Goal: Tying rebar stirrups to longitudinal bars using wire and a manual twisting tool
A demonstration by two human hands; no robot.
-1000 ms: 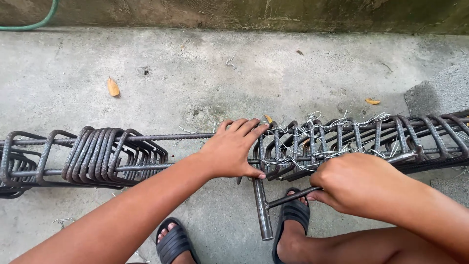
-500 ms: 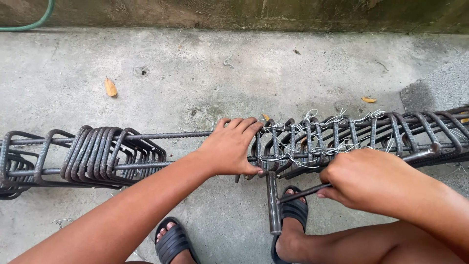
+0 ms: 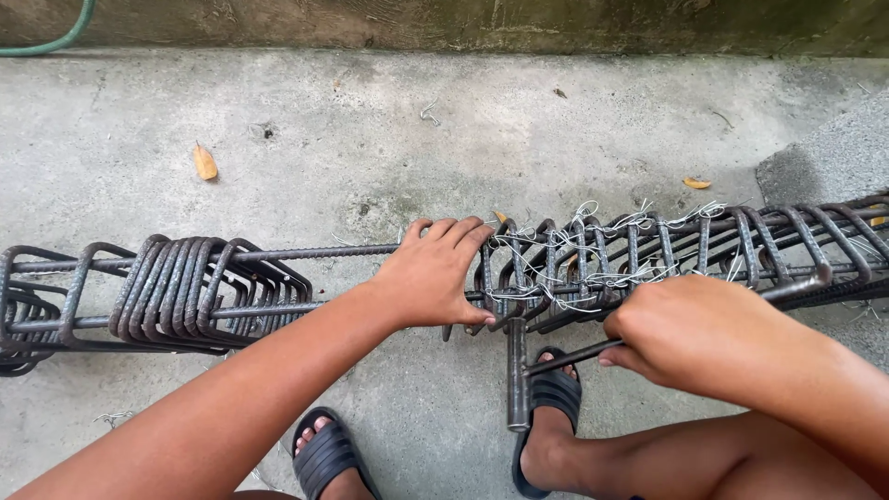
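Observation:
A long rebar cage (image 3: pixel 574 264) of dark steel stirrups on straight bars lies across the concrete. Thin tie wire (image 3: pixel 639 222) binds the stirrups right of centre. My left hand (image 3: pixel 431 273) lies flat over the bars and grips a stirrup next to the tied section. My right hand (image 3: pixel 690 333) is closed around the thin rod of an L-shaped steel tying tool (image 3: pixel 519 375), whose thick bar hangs down below the cage.
A loose bunch of untied stirrups (image 3: pixel 185 292) sits on the bars at the left. My two feet in black slide sandals (image 3: pixel 324 458) rest below the cage. Dry leaves (image 3: pixel 204 162) and wire scraps lie on the concrete; a green hose (image 3: pixel 56 37) runs along the wall.
My right hand has shifted a little to the right and up along the cage, and the tool's thick bar has swung with it. My left hand stays on the same stirrup.

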